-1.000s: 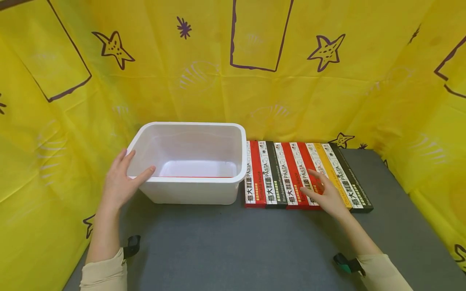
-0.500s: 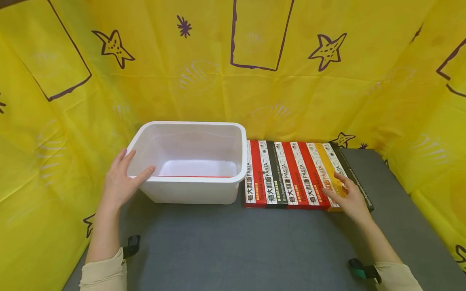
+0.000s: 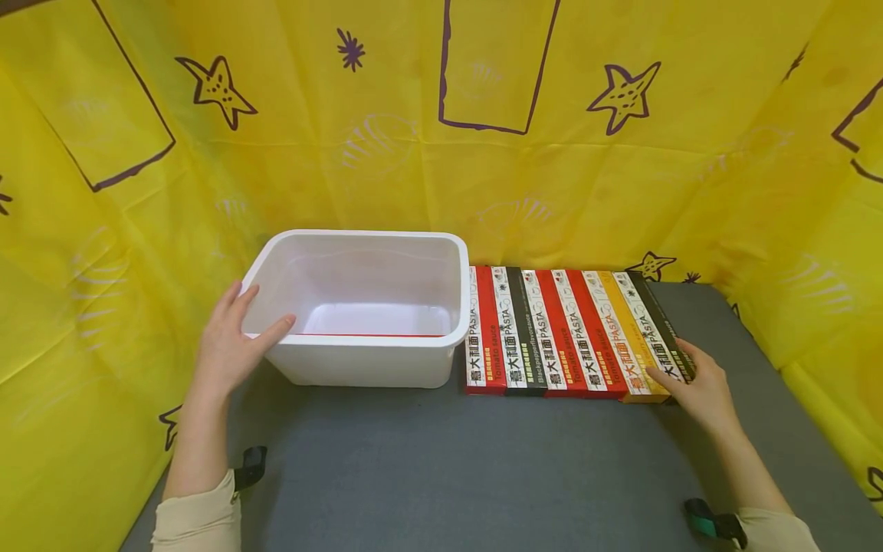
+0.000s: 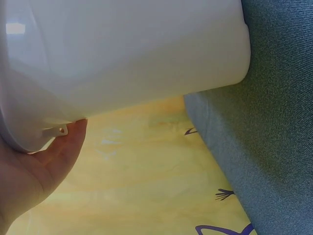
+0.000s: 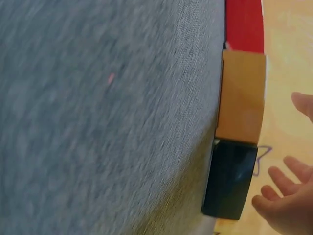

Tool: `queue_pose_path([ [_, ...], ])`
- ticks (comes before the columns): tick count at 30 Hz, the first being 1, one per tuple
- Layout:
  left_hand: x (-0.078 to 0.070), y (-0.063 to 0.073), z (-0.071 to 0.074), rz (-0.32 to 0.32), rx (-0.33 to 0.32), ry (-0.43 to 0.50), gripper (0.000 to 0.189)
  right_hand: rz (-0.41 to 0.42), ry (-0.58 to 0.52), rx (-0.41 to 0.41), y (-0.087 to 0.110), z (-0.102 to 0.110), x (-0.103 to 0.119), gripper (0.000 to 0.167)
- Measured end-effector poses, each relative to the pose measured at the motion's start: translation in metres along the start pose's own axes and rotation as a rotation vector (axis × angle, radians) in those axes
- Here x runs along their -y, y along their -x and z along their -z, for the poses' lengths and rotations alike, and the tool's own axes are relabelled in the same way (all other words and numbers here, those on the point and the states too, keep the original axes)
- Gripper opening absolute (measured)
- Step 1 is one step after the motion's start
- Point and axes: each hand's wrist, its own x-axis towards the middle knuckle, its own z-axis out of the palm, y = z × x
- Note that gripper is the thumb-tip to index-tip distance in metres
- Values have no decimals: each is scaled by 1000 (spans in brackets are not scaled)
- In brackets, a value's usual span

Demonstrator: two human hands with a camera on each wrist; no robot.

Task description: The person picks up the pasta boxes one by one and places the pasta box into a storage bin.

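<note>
Left hand [image 3: 229,345] grips the white plastic tub [image 3: 366,365]; right hand [image 3: 705,389], fingers apart, is at the right end of slim red, black and yellow boxes [image 3: 574,337] reading "PASTA", "Tomato sauce".

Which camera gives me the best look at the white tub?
The head view: the white tub shows there with its open top, inside and near wall. The left wrist view catches only part of its outside; the right wrist view, none of it.
</note>
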Motion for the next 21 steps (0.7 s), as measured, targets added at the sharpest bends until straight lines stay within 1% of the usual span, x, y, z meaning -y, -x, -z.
queue_pose_path([
  [4, 0, 0, 0, 4, 1, 1, 82, -24, 3, 18, 2, 4, -7, 88],
  [8, 0, 0, 0, 1, -4, 2, 81, -40, -8, 56, 4, 8, -14, 92],
  [15, 0, 1, 0, -2, -8, 8, 81, -27, 10, 129, 7, 14, -27, 97],
  [21, 0, 1, 1, 8, 3, 15, 81, -39, 19, 201, 7, 17, -35, 102],
])
